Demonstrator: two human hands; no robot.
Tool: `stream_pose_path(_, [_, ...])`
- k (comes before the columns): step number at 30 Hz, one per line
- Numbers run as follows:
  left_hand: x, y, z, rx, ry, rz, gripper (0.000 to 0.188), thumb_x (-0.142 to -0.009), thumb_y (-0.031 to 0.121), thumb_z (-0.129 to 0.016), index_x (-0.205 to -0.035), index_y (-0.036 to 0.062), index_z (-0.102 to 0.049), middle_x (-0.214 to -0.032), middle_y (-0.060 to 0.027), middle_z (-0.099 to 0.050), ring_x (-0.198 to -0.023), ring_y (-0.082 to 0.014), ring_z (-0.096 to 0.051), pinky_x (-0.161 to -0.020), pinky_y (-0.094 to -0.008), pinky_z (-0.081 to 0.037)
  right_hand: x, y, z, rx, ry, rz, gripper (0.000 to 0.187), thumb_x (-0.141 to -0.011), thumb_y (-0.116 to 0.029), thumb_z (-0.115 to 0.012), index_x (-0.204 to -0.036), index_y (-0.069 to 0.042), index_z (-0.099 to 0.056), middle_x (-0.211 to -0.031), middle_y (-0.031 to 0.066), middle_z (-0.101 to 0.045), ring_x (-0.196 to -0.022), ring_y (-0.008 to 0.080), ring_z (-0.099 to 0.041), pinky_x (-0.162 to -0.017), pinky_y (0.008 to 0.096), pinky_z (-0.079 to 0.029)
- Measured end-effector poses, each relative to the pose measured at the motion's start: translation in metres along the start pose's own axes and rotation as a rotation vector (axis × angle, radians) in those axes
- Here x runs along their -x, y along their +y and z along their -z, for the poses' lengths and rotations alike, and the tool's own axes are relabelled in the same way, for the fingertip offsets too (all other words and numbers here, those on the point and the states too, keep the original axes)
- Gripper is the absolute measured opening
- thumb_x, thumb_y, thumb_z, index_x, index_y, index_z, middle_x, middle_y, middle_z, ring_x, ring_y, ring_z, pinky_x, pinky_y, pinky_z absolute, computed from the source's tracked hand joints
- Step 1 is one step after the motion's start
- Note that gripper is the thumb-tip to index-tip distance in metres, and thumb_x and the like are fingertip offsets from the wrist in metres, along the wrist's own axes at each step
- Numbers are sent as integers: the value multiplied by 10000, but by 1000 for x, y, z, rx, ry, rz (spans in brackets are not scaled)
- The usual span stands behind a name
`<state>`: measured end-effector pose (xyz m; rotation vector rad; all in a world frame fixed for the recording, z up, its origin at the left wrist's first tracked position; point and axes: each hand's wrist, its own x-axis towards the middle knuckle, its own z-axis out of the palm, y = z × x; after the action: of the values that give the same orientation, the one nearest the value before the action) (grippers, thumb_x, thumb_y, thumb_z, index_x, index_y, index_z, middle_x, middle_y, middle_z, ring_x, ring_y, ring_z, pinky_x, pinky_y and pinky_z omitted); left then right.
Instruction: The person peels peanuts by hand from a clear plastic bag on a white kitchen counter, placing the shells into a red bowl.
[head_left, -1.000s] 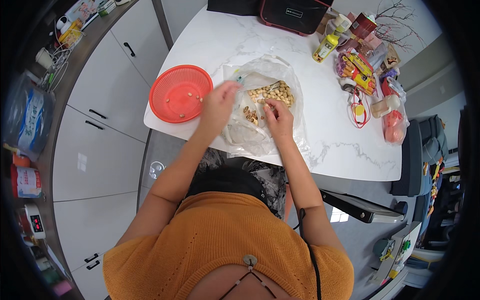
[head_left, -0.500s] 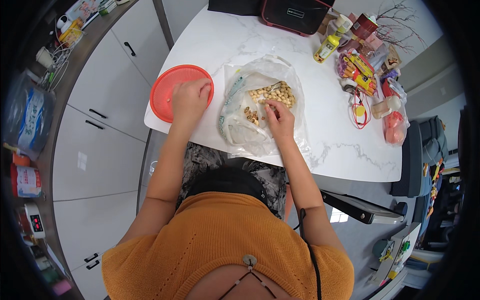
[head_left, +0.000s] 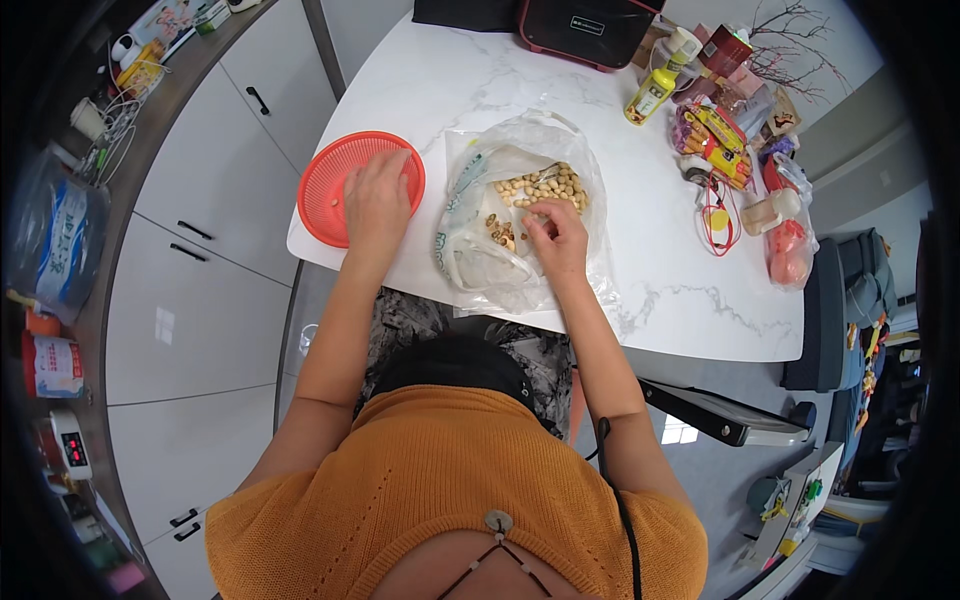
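Observation:
A red plastic basket (head_left: 318, 205) with ribbed sides stands on the left of the table, a small pale nut kernel (head_left: 336, 202) in it. Over its right part is my left hand (head_left: 380, 195), fingers loosely stretched and apart, holding nothing that I can see. To the right lies an opened white plastic bag (head_left: 470, 190). Unshelled peanuts (head_left: 562, 185) are heaped in its far right part, and broken brown shells (head_left: 500, 232) lie nearer its middle. My right hand (head_left: 557, 235) is above the bag beside the peanuts, thumb and fingers pinched together; what they hold is hidden.
At the table's far edge stands a black and red box-shaped appliance (head_left: 585, 30). A yellow bottle (head_left: 652, 95), snack packages (head_left: 715, 145), a red cord (head_left: 718, 225) and a lidded jar (head_left: 770, 213) crowd the right side. White cabinets (head_left: 200, 300) line my left.
My left hand's fingers have gone from bunched together to loosely spread over the basket. My right hand has shifted slightly left and its fingers have curled in more.

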<state>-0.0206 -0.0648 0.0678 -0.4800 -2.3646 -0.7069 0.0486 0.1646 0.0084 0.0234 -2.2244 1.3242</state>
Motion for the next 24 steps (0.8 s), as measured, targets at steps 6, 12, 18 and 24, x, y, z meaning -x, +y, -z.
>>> stream_pose_path(6, [4, -8, -2, -5, -93, 48, 303, -791, 3, -472, -1068, 45, -587, -1037, -142, -606, -958, -276, -570, -955, -440, -348, 1, -1, -1, 2, 13, -5, 167, -717, -12, -690, -869, -46, -631, -958, 61, -572, -538, 77, -479, -508, 208, -416])
stream_pose_path(12, [1, 7, -2, 97, 79, -100, 272, -777, -13, -494, -1025, 42, -592, -1035, -127, -586, -933, -287, -573, -891, -425, -399, 1, 3, -1, 1, 19, 27, 185, -699, 6, -698, -865, -42, -632, -930, 53, -589, -559, 78, -481, -518, 202, -415])
stream_pose_path(18, [18, 49, -31, 564, -130, -84, 208, -803, -24, -515, -989, 19, -600, -966, -108, -586, -864, -252, -589, -690, -285, -476, 2, 12, 0, -179, 57, -54, 146, -709, 14, -696, -822, -24, -612, -895, 42, -590, -674, 72, -535, -592, 193, -452])
stream_pose_path(24, [25, 57, -46, 664, -268, -9, 179, -796, 2, -559, -968, 16, -603, -925, -104, -589, -760, -229, -597, -657, -289, -470, 3, 9, 2, -192, 31, -72, 129, -723, 12, -687, -808, -8, -591, -890, 50, -583, -749, 93, -563, -640, 201, -472])
